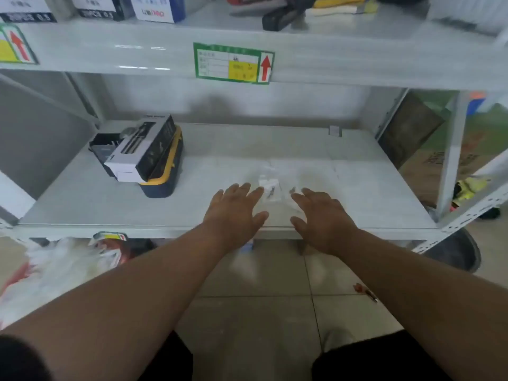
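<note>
Both my hands reach over the front edge of a grey metal shelf (82, 199). My left hand (233, 213) is flat with straight, spread fingers, palm down. My right hand (321, 215) is also palm down with straight fingers. Between the fingertips lies a small clear plastic bag (270, 188) holding small dark parts; a second clear bag (292, 191) lies by my right fingertips. Neither hand holds anything; whether the fingertips touch the bags is unclear.
A black-and-white box (143, 149) lies on a yellow-and-navy case (165, 171) at the shelf's left. A green label (233, 63) marks the upper shelf, which carries boxes and tools. White plastic bags (55, 270) sit lower left; cardboard (439, 158) right.
</note>
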